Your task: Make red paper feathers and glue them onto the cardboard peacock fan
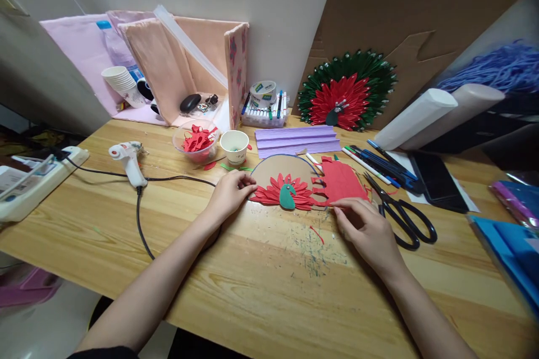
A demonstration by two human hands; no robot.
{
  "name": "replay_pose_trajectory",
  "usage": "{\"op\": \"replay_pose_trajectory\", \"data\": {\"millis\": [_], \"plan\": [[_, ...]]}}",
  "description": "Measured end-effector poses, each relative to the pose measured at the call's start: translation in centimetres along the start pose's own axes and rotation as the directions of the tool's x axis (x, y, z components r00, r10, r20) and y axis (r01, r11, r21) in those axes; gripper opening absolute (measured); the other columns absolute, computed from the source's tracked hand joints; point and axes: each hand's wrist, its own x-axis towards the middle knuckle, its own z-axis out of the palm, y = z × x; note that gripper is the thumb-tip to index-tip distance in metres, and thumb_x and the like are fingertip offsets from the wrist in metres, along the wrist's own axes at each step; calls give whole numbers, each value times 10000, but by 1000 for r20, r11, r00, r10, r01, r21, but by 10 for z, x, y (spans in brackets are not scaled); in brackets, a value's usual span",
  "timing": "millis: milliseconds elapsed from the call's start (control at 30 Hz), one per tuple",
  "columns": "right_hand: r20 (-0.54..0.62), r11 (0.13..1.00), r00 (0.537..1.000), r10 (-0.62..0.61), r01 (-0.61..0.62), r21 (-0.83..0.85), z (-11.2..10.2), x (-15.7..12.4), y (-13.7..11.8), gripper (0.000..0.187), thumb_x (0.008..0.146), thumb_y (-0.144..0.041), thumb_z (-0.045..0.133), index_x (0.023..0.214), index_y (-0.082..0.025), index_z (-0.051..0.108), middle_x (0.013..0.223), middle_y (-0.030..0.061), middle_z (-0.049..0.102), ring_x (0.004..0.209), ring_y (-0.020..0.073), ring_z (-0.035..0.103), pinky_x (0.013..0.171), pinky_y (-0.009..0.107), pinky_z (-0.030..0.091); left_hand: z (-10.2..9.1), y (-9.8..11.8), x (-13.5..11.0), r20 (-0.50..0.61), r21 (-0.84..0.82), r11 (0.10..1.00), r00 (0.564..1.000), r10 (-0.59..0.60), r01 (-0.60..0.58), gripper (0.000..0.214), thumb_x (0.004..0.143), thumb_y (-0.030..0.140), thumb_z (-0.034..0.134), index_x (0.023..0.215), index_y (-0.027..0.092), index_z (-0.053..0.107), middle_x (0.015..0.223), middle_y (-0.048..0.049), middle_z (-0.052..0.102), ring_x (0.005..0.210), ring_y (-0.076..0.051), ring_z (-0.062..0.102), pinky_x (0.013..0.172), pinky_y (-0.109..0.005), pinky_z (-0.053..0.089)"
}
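A paper peacock (287,196) with a green body and red petal-shaped feathers lies on a brown half-round cardboard piece (283,165) with a dark-blue outline. My left hand (231,195) is closed at its left end, fingertips pinched by the outermost red feather. On the right, a red paper sheet (343,180) with a notched left side overlaps the cardboard. My right hand (370,233) touches the sheet's lower edge with thumb and forefinger drawn together; what exactly lies between them is partly hidden. Black-handled scissors (405,219) lie just beyond this hand.
A white glue gun (130,162) and its black cord lie left. Behind are a bowl (185,146) of red scraps, a paper cup (234,148), purple folded paper (297,140) and markers. A larger green-and-red peacock (345,92) leans on cardboard. A phone (435,179) lies right.
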Motion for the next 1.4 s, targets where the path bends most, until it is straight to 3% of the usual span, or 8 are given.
{"op": "replay_pose_trajectory", "data": {"millis": [667,800,933,1033,1167,1400], "plan": [[4,1000,1000,-5,5,-6,-1,0,1,121,868,-292,518,883,-228,620,879,49,657,842,214,606,772,355,459,3,-2,0,-5,31,999,1000,26,-26,119,782,283,614,779,178,669,753,-26,625,683,-151,545,620,-257,410],[-22,994,993,-112,112,-9,-1,-1,-10,104,864,-227,528,925,-218,612,880,57,653,848,212,593,767,359,466,3,-4,1,-36,12,1000,999,-5,5,169,822,303,558,821,167,658,799,-38,650,696,-155,557,629,-259,407],[99,936,933,-345,350,-39,14,7,-38,232,854,-175,529,1068,-214,608,999,85,649,962,235,555,834,397,475,2,-3,-1,-39,14,1000,999,-4,4,176,827,307,551,796,167,653,780,-38,651,695,-162,558,627,-266,399],[178,894,890,-421,440,-83,34,19,-57,328,860,-180,510,1179,-213,577,1109,101,630,1002,250,537,857,428,488,2,-2,-3,-34,24,1000,999,13,-12,147,816,290,567,786,174,653,778,-34,644,704,-163,561,633,-267,401],[191,891,886,-422,444,-94,54,35,-67,369,864,-179,493,1227,-207,550,1139,108,626,1016,257,533,862,450,501,4,0,-4,-38,63,998,999,25,-22,113,804,272,578,790,185,650,786,-35,635,754,-173,575,664,-271,413],[211,899,888,-409,432,-76,62,37,-66,337,870,-188,489,1199,-192,561,1133,107,622,1029,255,523,886,444,498,6,3,-6,-42,120,992,998,43,-38,102,811,272,573,785,196,636,790,-32,627,793,-187,567,687,-283,407]]}}
